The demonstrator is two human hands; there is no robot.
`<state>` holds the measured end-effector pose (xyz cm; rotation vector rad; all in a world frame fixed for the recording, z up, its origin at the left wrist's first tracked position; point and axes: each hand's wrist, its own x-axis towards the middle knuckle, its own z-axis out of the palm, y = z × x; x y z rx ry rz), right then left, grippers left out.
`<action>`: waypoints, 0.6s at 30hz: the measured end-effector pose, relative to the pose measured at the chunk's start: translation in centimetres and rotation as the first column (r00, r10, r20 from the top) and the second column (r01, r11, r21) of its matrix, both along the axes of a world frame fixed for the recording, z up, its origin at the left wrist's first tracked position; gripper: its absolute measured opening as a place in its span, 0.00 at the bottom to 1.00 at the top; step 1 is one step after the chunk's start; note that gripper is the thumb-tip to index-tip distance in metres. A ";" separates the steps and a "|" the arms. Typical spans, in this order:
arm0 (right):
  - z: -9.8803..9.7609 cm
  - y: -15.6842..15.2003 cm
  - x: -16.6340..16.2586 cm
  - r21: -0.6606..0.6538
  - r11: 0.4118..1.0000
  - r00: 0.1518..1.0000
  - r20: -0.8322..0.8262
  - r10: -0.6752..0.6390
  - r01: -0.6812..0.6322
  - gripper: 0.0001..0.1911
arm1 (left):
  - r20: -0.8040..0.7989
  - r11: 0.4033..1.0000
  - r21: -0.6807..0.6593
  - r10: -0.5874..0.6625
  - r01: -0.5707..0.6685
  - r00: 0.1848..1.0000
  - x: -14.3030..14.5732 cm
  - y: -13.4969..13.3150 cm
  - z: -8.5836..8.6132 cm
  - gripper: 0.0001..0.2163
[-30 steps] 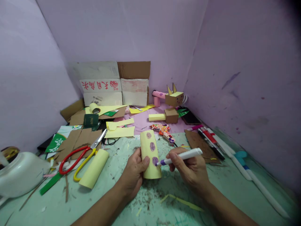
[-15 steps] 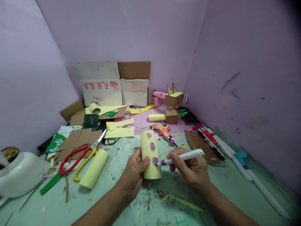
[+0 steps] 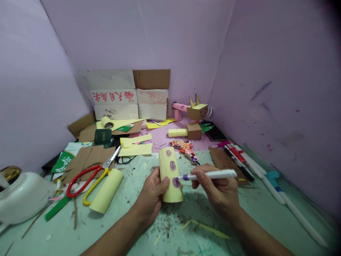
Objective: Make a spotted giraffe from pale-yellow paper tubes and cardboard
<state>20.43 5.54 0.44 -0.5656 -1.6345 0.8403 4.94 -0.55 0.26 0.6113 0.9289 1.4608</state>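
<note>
My left hand (image 3: 153, 192) is closed around the left side of a yellow paper tube (image 3: 167, 193), thumb on its front. The tube is held nearly upright, leaning slightly, and three purple spots run down its face. In my right hand (image 3: 220, 192) is a white marker with a purple collar (image 3: 213, 174), pinched between thumb and fingers. Its tip meets the lowest purple spot (image 3: 176, 182), at the spot's upper right. To the left a second yellow paper tube (image 3: 108, 192) lies on the table beside scissors with red and yellow handles (image 3: 87, 181).
A patterned glue gun (image 3: 186, 149) lies behind the held tube. Cardboard pieces (image 3: 92, 160) and yellow paper strips (image 3: 135, 149) lie back left. Several markers (image 3: 237, 156) rest at right near a phone (image 3: 215, 133). A white pot-like vessel (image 3: 26, 195) stands far left; a cardboard box (image 3: 153, 103) stands behind.
The marker has tilted flatter, and its tip has shifted slightly up on the lowest spot. That spot looks darker and more filled. My left hand and the tube have hardly moved.
</note>
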 end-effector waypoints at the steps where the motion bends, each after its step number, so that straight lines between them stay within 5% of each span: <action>1: 0.1 0.0 0.0 0.006 1.000 1.000 0.011 0.008 -0.008 0.08 | -0.001 1.000 -0.002 -0.001 0.001 1.000 0.0 0.0 0.0 0.26; 18: 0.1 0.0 0.1 -0.001 0.999 0.997 0.066 -0.033 0.033 0.11 | -0.009 1.000 -0.026 -0.007 0.007 1.000 -0.2 -0.1 0.3 0.31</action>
